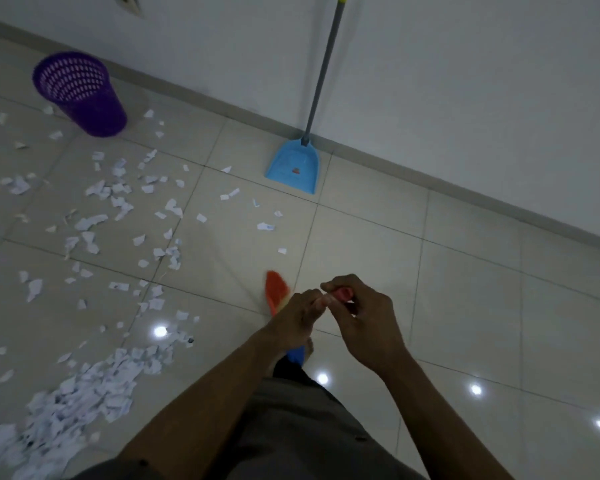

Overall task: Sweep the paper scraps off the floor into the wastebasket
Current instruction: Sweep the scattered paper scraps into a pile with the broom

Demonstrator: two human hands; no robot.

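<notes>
The left hand [297, 317] and right hand [366, 322] clenched the red broom handle [342, 293]. Paper scraps [94, 382] lay strewn left, the purple wastebasket [84, 98] far left. A hasty stroke could scatter the light scraps wider, away from the blue dustpan [293, 168]

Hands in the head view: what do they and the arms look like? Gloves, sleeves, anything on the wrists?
Both bare: no gloves on the left hand or the right hand. The forearms are uncovered down to the frame edge, so no sleeves show. No watch or band on either wrist; rings too blurred to tell. Only clothing visible: a dark grey garment below the arms.
</notes>
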